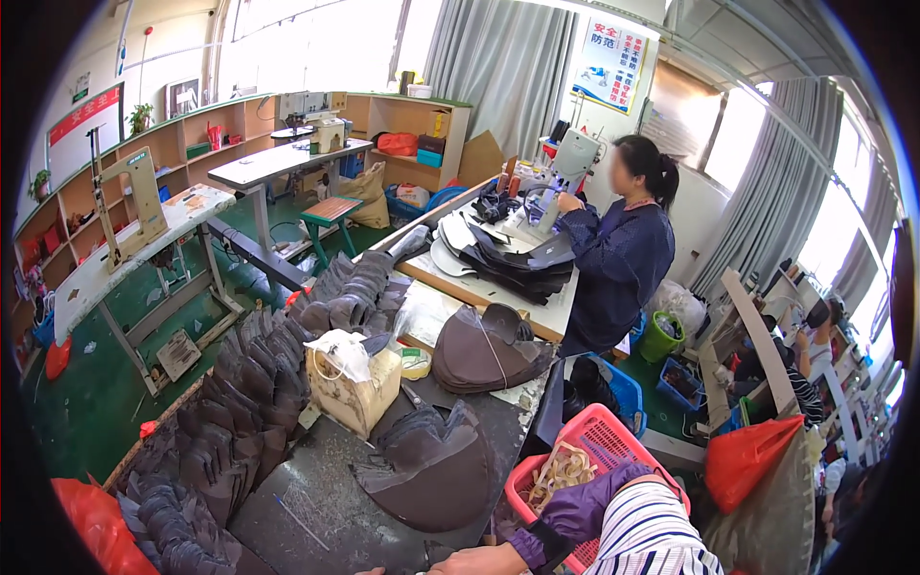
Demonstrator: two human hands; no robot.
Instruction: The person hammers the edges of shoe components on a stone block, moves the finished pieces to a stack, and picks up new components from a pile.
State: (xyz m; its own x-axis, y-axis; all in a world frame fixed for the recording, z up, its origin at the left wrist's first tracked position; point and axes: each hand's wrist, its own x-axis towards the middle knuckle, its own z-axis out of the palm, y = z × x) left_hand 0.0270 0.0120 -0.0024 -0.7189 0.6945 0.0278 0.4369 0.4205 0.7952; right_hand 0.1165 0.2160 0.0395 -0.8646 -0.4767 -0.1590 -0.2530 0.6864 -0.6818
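My right hand [479,560] shows at the lower edge, reaching in from the right in a purple sleeve; its fingers are mostly cut off by the frame. A skin-toned sliver at the same edge, farther left, may be my left hand, but too little shows. Above my right hand, a fanned stack of dark brown curved pieces [431,479] lies on the dark worktable [287,479]. Behind it sits a similar bundle [479,359] tied with string. A long row of overlapping dark pieces [240,393] lines the table's left side. A thin pen-like stick [302,522] lies nearby.
A stained cream container [355,388] with white plastic on top stands mid-table, beside a small yellow-rimmed tub [414,362]. Right of the table is a pink basket [604,436] holding pale strips. Across the adjoining table, a person [623,249] works at a machine. A red bag [752,460] hangs at right.
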